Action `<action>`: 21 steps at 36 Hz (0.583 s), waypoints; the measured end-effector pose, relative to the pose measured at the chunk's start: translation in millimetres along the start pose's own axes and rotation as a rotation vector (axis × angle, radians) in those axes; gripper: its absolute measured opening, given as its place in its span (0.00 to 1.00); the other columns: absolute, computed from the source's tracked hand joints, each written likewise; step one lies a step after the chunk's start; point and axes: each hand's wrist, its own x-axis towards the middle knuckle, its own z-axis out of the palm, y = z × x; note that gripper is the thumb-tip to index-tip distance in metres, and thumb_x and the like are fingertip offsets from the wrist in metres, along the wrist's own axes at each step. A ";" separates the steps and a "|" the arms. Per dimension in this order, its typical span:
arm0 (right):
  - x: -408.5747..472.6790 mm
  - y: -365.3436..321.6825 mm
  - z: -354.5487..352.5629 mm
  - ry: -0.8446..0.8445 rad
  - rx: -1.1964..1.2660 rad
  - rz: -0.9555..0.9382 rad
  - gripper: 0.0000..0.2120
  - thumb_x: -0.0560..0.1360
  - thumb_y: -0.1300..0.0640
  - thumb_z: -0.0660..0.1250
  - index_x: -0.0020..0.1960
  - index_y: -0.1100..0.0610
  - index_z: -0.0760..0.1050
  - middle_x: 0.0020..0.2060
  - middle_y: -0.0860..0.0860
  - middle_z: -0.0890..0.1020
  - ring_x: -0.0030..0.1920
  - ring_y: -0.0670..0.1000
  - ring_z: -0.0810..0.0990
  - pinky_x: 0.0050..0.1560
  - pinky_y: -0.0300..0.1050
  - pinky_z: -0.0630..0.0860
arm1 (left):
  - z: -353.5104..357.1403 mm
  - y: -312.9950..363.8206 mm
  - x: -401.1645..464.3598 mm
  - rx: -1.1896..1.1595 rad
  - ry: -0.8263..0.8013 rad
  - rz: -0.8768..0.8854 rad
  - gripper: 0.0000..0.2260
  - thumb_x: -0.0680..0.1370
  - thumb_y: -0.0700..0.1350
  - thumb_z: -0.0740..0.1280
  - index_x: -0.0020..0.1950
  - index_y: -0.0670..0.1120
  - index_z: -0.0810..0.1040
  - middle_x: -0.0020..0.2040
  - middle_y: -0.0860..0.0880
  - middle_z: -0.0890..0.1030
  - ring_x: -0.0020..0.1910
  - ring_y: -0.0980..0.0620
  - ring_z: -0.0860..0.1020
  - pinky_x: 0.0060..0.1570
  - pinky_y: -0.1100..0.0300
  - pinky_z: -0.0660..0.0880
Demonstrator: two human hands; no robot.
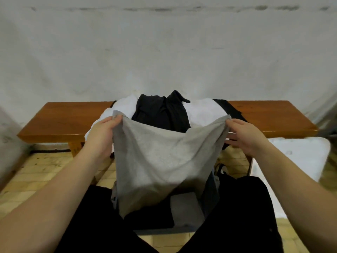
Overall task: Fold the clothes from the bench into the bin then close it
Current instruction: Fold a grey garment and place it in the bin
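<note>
While a pile of clothes [164, 114] waits on the wooden bench [62, 123] at 12 o'clock, a seated person holds a grey garment [155, 157] spread between both hands above the lap. The left hand [102, 136], at about 9 o'clock from the cloth's centre, grips the upper left corner with thumb and fingers curled round the fabric. The right hand [246, 137], at about 3 o'clock, holds the upper right corner; its thumb lies along the edge and pinches it, while the other fingers spread loosely beneath. The top edge sags in a shallow dip between the two hands, and the rest of the garment hangs down toward 6 o'clock, its lower hem falling between the person's black-clad legs [242, 207].

Behind the raised cloth, the pile on the bench shows a black piece [160, 110] lying over white ones [202, 110], with more dark fabric trailing toward 2 o'clock. Below the hanging garment, toward 6 o'clock, grey fabric [186, 209] lies in what appears to be a container on the floor, though its walls are mostly hidden and it cannot be told for certain. A white, translucent flat object [300, 157], possibly a lid, lies at 3 o'clock beside the bench. The floor is pale yellow tile [36, 172]; the wall [164, 52] behind is draped in white.
</note>
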 end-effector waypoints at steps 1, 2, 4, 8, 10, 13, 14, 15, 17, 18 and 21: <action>1.4 1.8 -3.7 0.032 -0.024 -0.007 0.13 0.82 0.48 0.61 0.61 0.53 0.77 0.58 0.53 0.81 0.56 0.54 0.82 0.55 0.50 0.79 | -6.1 2.0 2.4 -0.005 0.009 0.005 0.23 0.76 0.54 0.70 0.68 0.43 0.76 0.64 0.47 0.78 0.62 0.49 0.76 0.64 0.54 0.70; 1.6 2.4 -6.0 0.057 -0.046 -0.016 0.12 0.82 0.48 0.61 0.59 0.52 0.77 0.57 0.53 0.81 0.56 0.53 0.81 0.54 0.49 0.79 | -12.5 3.9 4.0 -0.002 0.021 0.012 0.23 0.76 0.54 0.71 0.67 0.44 0.77 0.64 0.47 0.79 0.62 0.50 0.77 0.64 0.54 0.71; 2.1 2.2 -9.0 0.089 -0.078 -0.019 0.09 0.83 0.48 0.61 0.55 0.50 0.77 0.57 0.52 0.80 0.56 0.53 0.80 0.54 0.49 0.78 | -23.0 8.8 5.1 0.014 0.031 0.036 0.17 0.78 0.52 0.68 0.63 0.45 0.78 0.61 0.48 0.80 0.59 0.52 0.78 0.59 0.55 0.73; 2.1 -3.0 -15.1 0.137 -0.113 -0.030 0.12 0.83 0.48 0.59 0.61 0.53 0.74 0.58 0.50 0.77 0.56 0.53 0.78 0.53 0.50 0.78 | -43.6 20.0 5.2 0.056 0.047 0.065 0.16 0.78 0.54 0.69 0.62 0.47 0.78 0.62 0.48 0.80 0.61 0.48 0.78 0.63 0.51 0.73; 2.4 -8.0 -17.1 0.170 -0.161 -0.058 0.15 0.83 0.47 0.59 0.65 0.52 0.73 0.58 0.51 0.76 0.55 0.53 0.77 0.48 0.48 0.79 | -51.3 25.4 2.2 0.096 0.057 0.082 0.24 0.76 0.56 0.69 0.68 0.45 0.75 0.62 0.48 0.80 0.61 0.46 0.78 0.65 0.48 0.72; 5.3 -15.8 -20.5 0.209 -0.241 -0.085 0.20 0.82 0.44 0.58 0.68 0.54 0.72 0.58 0.51 0.76 0.58 0.56 0.76 0.55 0.56 0.79 | -57.7 31.9 2.5 0.175 0.090 0.107 0.23 0.79 0.55 0.67 0.70 0.45 0.73 0.56 0.51 0.79 0.57 0.50 0.78 0.61 0.52 0.73; 6.5 -17.6 -20.5 0.213 -0.272 -0.092 0.20 0.82 0.43 0.58 0.68 0.53 0.72 0.58 0.51 0.76 0.58 0.57 0.76 0.58 0.58 0.78 | -59.9 33.0 3.1 0.213 0.108 0.126 0.21 0.79 0.54 0.66 0.68 0.45 0.74 0.55 0.51 0.80 0.56 0.50 0.78 0.59 0.53 0.74; 7.4 -18.9 -19.5 0.213 -0.306 -0.100 0.20 0.82 0.43 0.58 0.68 0.53 0.73 0.58 0.51 0.77 0.58 0.56 0.76 0.59 0.58 0.77 | -61.5 34.0 4.7 0.254 0.124 0.144 0.18 0.79 0.54 0.66 0.66 0.47 0.76 0.55 0.51 0.80 0.56 0.50 0.78 0.58 0.53 0.74; 8.3 -20.1 -17.0 0.212 -0.345 -0.116 0.17 0.82 0.45 0.59 0.65 0.52 0.74 0.56 0.50 0.77 0.55 0.54 0.75 0.55 0.54 0.77 | -64.1 36.5 7.1 0.339 0.152 0.165 0.10 0.80 0.51 0.67 0.60 0.51 0.79 0.55 0.50 0.80 0.56 0.49 0.78 0.57 0.52 0.76; 9.5 -19.5 -16.5 0.211 -0.345 -0.119 0.16 0.82 0.46 0.60 0.65 0.52 0.75 0.57 0.50 0.76 0.55 0.53 0.75 0.52 0.52 0.77 | -64.6 37.4 8.6 0.370 0.174 0.163 0.09 0.80 0.50 0.67 0.59 0.52 0.78 0.56 0.49 0.80 0.57 0.48 0.78 0.58 0.51 0.77; 13.5 -16.4 -18.4 0.186 -0.265 -0.088 0.15 0.82 0.48 0.61 0.67 0.51 0.74 0.61 0.50 0.75 0.60 0.55 0.73 0.55 0.55 0.79 | -66.2 37.3 16.6 0.419 0.217 0.114 0.13 0.79 0.47 0.68 0.64 0.52 0.74 0.58 0.47 0.78 0.58 0.46 0.77 0.56 0.49 0.78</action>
